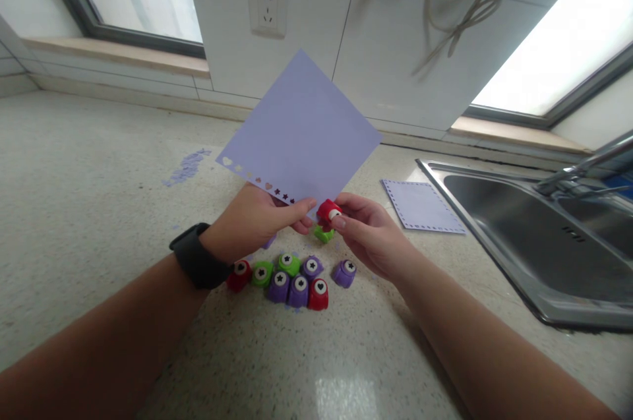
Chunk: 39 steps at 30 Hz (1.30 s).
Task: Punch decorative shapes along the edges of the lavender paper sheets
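A sheet of purple paper (301,123) is held up at a slant, one corner toward me, with a row of hearts, stars and other shapes cut along its lower left edge. My left hand (267,212) pinches it near that corner, thumb on top. In my right hand (368,229) is a red craft punch (328,210) with a white button, set at the paper's near corner; how far the paper sits in its slot is hidden. Below on the counter stand several more punches, among them a green one (289,264), a purple one (345,273) and a red one (318,294).
A stack of purple paper (422,206) with punched edges lies beside the steel sink (524,235) on the right. Small purple scraps (188,167) are heaped on the counter (99,209) at left. The tiled wall has a socket (268,6) and a hanging cable (462,28).
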Tool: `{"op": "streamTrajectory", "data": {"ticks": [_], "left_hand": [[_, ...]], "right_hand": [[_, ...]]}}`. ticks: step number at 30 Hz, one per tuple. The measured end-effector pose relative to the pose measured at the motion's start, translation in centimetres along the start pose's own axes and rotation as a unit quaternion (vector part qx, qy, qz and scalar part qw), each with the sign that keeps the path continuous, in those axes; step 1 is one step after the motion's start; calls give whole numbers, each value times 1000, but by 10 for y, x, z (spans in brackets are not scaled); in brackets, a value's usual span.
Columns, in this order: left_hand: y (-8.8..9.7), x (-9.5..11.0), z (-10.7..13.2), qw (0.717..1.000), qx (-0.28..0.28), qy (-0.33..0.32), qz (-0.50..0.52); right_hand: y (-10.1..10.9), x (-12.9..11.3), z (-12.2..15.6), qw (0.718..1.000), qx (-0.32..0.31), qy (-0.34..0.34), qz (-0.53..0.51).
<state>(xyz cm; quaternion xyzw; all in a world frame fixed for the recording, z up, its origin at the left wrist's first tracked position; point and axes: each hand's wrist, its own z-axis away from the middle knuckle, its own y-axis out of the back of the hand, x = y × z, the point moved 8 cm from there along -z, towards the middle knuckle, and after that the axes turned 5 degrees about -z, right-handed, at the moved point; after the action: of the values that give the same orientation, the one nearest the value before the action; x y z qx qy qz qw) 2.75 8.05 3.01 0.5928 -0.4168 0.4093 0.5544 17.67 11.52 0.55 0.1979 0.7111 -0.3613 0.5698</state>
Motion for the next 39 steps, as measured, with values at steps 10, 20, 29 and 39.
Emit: {"op": "streamTrajectory", "data": {"ticks": [10, 20, 29, 39], "left_hand": [[-4, -5, -1, 1000, -17, 0, -20], [-6, 1, 0, 1000, -22, -10, 17], [-5, 3, 0, 1000, -15, -5, 16], [-2, 1, 1, 1000, 0, 5, -4]], "right_hand": [[-3, 1, 0, 1000, -23, 8, 4], [-3, -1, 0, 1000, -14, 6, 12], [-4, -4, 0, 1000, -8, 8, 12], [3, -3, 0, 1000, 8, 9, 15]]}}
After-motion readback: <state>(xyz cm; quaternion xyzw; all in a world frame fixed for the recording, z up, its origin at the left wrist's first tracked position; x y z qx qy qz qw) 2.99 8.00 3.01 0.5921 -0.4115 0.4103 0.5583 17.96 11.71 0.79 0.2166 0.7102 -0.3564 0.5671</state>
